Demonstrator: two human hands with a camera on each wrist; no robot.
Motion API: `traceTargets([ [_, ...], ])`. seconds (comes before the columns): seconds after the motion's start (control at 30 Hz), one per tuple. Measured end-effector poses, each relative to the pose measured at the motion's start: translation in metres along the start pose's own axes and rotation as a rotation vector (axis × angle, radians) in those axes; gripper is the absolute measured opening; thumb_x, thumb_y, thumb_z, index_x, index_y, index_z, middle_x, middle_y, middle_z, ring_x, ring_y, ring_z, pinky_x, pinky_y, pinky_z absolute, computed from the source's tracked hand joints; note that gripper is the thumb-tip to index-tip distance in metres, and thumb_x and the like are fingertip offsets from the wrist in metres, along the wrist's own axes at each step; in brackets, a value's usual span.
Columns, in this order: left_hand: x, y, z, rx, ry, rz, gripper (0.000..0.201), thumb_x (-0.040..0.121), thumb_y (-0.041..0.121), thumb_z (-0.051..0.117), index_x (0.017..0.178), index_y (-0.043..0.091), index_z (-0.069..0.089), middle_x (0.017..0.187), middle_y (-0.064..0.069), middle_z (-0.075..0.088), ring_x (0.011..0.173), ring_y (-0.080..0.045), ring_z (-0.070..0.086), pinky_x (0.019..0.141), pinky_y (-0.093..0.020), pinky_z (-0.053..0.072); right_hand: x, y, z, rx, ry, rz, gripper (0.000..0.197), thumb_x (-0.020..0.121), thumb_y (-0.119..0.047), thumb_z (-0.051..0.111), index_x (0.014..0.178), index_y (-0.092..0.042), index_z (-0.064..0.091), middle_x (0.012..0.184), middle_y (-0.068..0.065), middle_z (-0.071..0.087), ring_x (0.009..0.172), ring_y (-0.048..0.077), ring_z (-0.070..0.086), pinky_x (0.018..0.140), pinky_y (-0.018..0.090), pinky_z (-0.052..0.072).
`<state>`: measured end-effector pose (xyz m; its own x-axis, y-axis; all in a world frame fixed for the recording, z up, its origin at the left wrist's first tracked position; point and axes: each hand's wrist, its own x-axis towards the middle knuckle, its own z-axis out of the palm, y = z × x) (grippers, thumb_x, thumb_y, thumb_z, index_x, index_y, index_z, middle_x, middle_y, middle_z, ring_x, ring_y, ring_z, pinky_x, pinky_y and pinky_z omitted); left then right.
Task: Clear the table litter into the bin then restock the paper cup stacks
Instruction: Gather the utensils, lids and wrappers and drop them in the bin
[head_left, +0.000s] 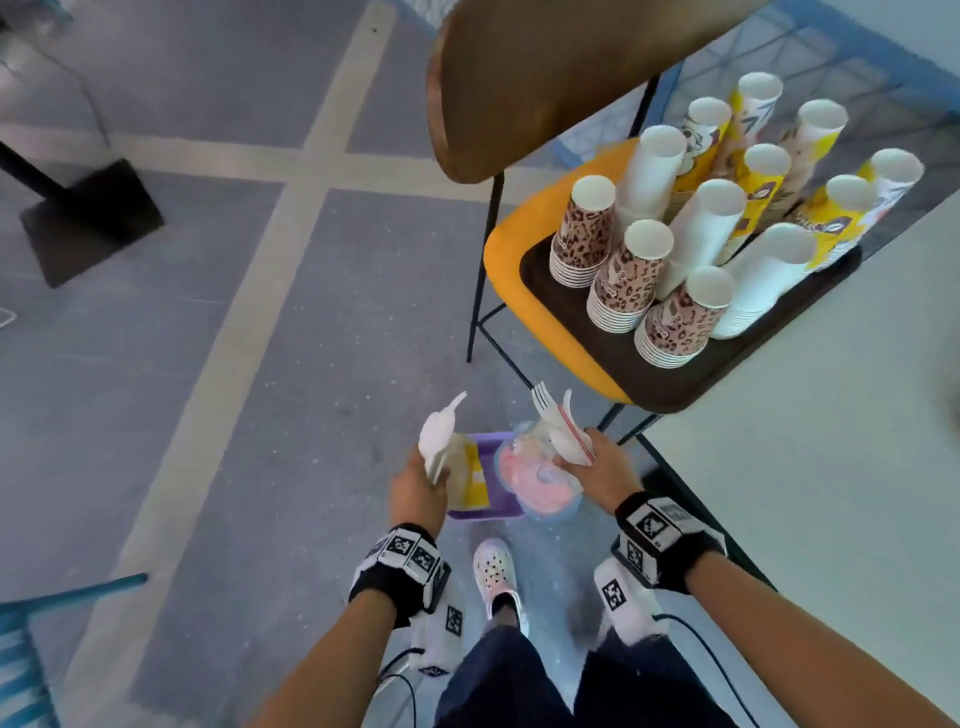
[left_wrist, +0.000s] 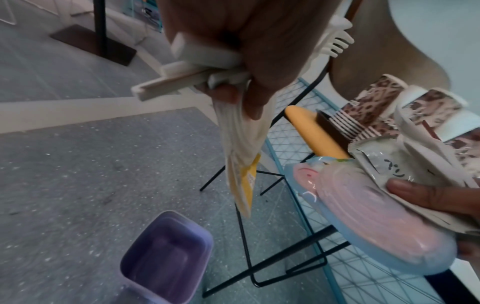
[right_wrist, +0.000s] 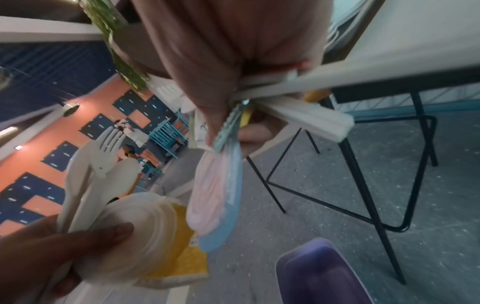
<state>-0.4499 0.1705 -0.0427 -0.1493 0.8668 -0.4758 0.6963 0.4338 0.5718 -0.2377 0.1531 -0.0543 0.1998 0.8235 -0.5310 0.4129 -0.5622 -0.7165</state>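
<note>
A purple bin (head_left: 483, 512) (left_wrist: 166, 261) (right_wrist: 319, 275) stands on the floor below both hands. My left hand (head_left: 421, 483) (left_wrist: 246, 61) grips white plastic cutlery (head_left: 439, 431) (left_wrist: 182, 76) and a yellow-and-white wrapper (head_left: 470, 478) (left_wrist: 244, 179) that hangs over the bin. My right hand (head_left: 592, 467) (right_wrist: 221, 67) holds white forks and a striped straw (head_left: 563, 421) with a pink-and-blue packet (head_left: 535, 478) (left_wrist: 376, 226) (right_wrist: 215, 201) dangling from it. Stacks of paper cups (head_left: 691, 234), leopard, white and yellow, stand upside down on a dark tray (head_left: 623, 358).
The tray lies on a yellow-seated chair (head_left: 524, 249) with a brown back (head_left: 524, 78) and thin black legs (left_wrist: 244, 236). A white table (head_left: 831, 415) runs along the right. A black post base (head_left: 88, 218) stands on the grey floor at the left. My feet (head_left: 496, 571) are near the bin.
</note>
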Motion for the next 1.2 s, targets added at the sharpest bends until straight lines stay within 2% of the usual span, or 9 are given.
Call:
traceTargets([
  [0.07, 0.020, -0.012, 0.000, 0.030, -0.017, -0.037, 0.044, 0.089, 0.010, 0.055, 0.130, 0.000, 0.042, 0.115, -0.027, 0.063, 0.104, -0.044, 0.058, 0.083, -0.041, 0.045, 0.018, -0.007, 0.015, -0.062, 0.012, 0.005, 0.023, 0.078, -0.013, 0.070, 0.093, -0.003, 0.055, 0.088, 0.013, 0.057, 0.084, 0.023, 0.053, 0.068, 0.025, 0.032],
  [0.17, 0.054, -0.030, 0.013, 0.030, -0.042, -0.076, 0.040, 0.088, 0.010, 0.054, 0.127, 0.001, 0.045, 0.112, -0.027, 0.064, 0.103, -0.043, 0.060, 0.083, -0.041, 0.046, 0.052, -0.006, 0.039, -0.127, 0.042, -0.003, 0.026, 0.078, -0.017, 0.071, 0.084, -0.010, 0.046, 0.086, 0.017, 0.059, 0.083, 0.027, 0.056, 0.073, 0.034, 0.039],
  [0.33, 0.110, -0.063, 0.053, 0.024, -0.089, -0.094, 0.039, 0.087, 0.004, 0.051, 0.125, 0.000, 0.045, 0.112, -0.029, 0.063, 0.102, -0.044, 0.059, 0.083, -0.041, 0.046, 0.109, 0.025, 0.076, -0.125, 0.080, 0.041, 0.028, 0.078, -0.016, 0.071, 0.080, -0.009, 0.045, 0.083, 0.017, 0.058, 0.079, 0.027, 0.055, 0.068, 0.031, 0.037],
  [0.57, 0.185, -0.127, 0.125, 0.132, -0.187, -0.126, 0.038, 0.087, 0.007, 0.051, 0.123, 0.002, 0.043, 0.112, -0.027, 0.062, 0.103, -0.042, 0.059, 0.084, -0.042, 0.046, 0.183, 0.109, 0.128, -0.192, 0.070, 0.092, 0.032, 0.078, -0.013, 0.071, 0.101, 0.003, 0.056, 0.103, 0.024, 0.064, 0.095, 0.036, 0.061, 0.078, 0.034, 0.045],
  [0.8, 0.234, -0.185, 0.190, 0.309, -0.286, -0.116, 0.033, 0.087, 0.007, 0.045, 0.120, 0.002, 0.041, 0.110, -0.025, 0.062, 0.103, -0.041, 0.059, 0.082, -0.045, 0.046, 0.231, 0.176, 0.182, -0.290, 0.045, 0.164, 0.036, 0.076, -0.017, 0.073, 0.100, 0.005, 0.057, 0.102, 0.026, 0.065, 0.094, 0.038, 0.062, 0.079, 0.040, 0.048],
  [0.93, 0.252, -0.207, 0.215, 0.283, -0.300, -0.116, 0.028, 0.086, 0.005, 0.046, 0.113, 0.000, 0.044, 0.110, -0.025, 0.062, 0.102, -0.041, 0.059, 0.082, -0.042, 0.046, 0.246, 0.201, 0.209, -0.289, 0.014, 0.200, 0.034, 0.079, -0.018, 0.070, 0.099, 0.005, 0.056, 0.101, 0.025, 0.064, 0.086, 0.031, 0.059, 0.069, 0.031, 0.039],
  [1.0, 0.259, -0.213, 0.225, 0.264, -0.322, -0.116, 0.029, 0.085, 0.007, 0.049, 0.113, 0.000, 0.045, 0.112, -0.024, 0.062, 0.104, -0.040, 0.058, 0.084, -0.041, 0.046, 0.251, 0.212, 0.219, -0.289, -0.016, 0.210, 0.036, 0.078, -0.020, 0.071, 0.099, 0.005, 0.056, 0.101, 0.026, 0.064, 0.088, 0.033, 0.060, 0.070, 0.032, 0.043],
  [1.1, 0.263, -0.219, 0.235, 0.228, -0.415, -0.123, 0.042, 0.084, 0.015, 0.058, 0.121, 0.003, 0.043, 0.119, -0.021, 0.060, 0.111, -0.036, 0.056, 0.088, -0.038, 0.044, 0.255, 0.221, 0.228, -0.241, -0.074, 0.246, 0.048, 0.075, -0.024, 0.074, 0.105, 0.007, 0.054, 0.106, 0.026, 0.063, 0.097, 0.036, 0.061, 0.083, 0.043, 0.051],
  [1.2, 0.261, -0.225, 0.242, 0.188, -0.497, -0.109, 0.059, 0.088, 0.021, 0.056, 0.140, 0.012, 0.032, 0.130, -0.018, 0.056, 0.120, -0.034, 0.052, 0.097, -0.035, 0.040, 0.253, 0.219, 0.230, -0.171, -0.212, 0.271, 0.056, 0.075, -0.030, 0.074, 0.116, -0.001, 0.051, 0.110, 0.014, 0.063, 0.101, 0.028, 0.059, 0.084, 0.033, 0.046],
])
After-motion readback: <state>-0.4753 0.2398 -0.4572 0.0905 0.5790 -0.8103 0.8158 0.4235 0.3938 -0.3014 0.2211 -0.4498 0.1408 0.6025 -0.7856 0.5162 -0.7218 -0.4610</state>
